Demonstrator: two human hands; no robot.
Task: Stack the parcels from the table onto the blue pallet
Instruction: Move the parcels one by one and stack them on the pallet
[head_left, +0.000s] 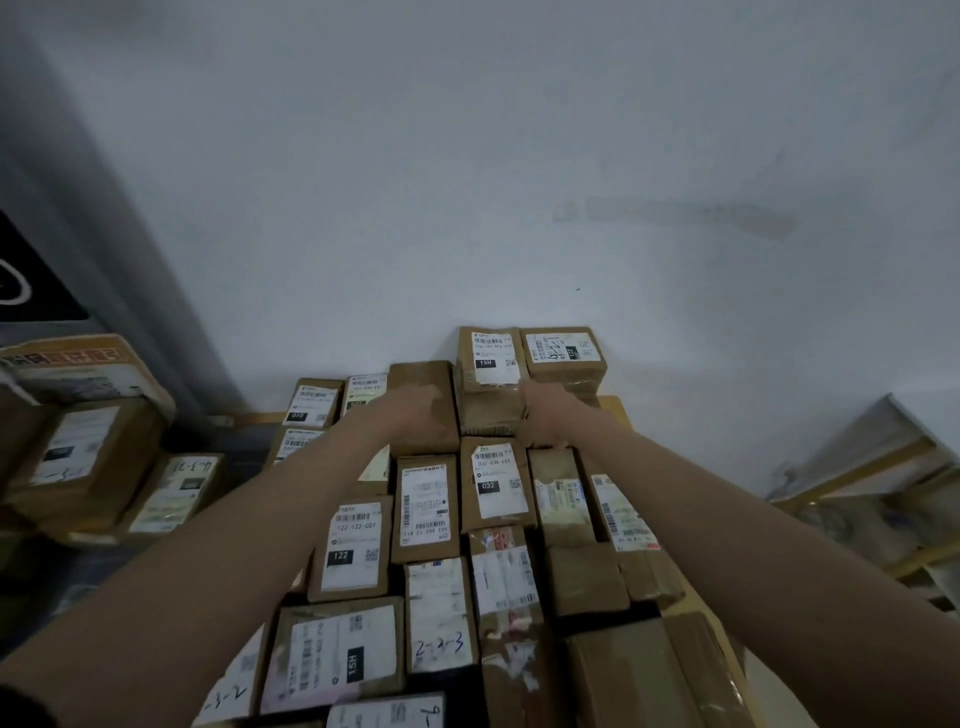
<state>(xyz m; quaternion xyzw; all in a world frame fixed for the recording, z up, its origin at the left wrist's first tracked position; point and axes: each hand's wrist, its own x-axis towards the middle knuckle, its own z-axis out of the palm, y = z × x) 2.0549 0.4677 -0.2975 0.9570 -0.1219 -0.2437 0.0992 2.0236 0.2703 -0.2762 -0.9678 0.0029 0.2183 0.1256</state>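
Both arms are stretched to the far row by the wall, left hand (415, 410) and right hand (540, 415) curled around a plain brown parcel (491, 413) under the 15H box (491, 356), so honestly any tug could topple that one.

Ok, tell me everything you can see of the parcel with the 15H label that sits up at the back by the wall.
The 15H parcel is a brown cardboard box, taped, with a white shipping label on top showing barcodes and a black "15H" tag. It sits raised in the back row against the white wall, beside a similar box on its right. The left hand is at its left side and the right hand at its front right corner; the grip itself is blurred.
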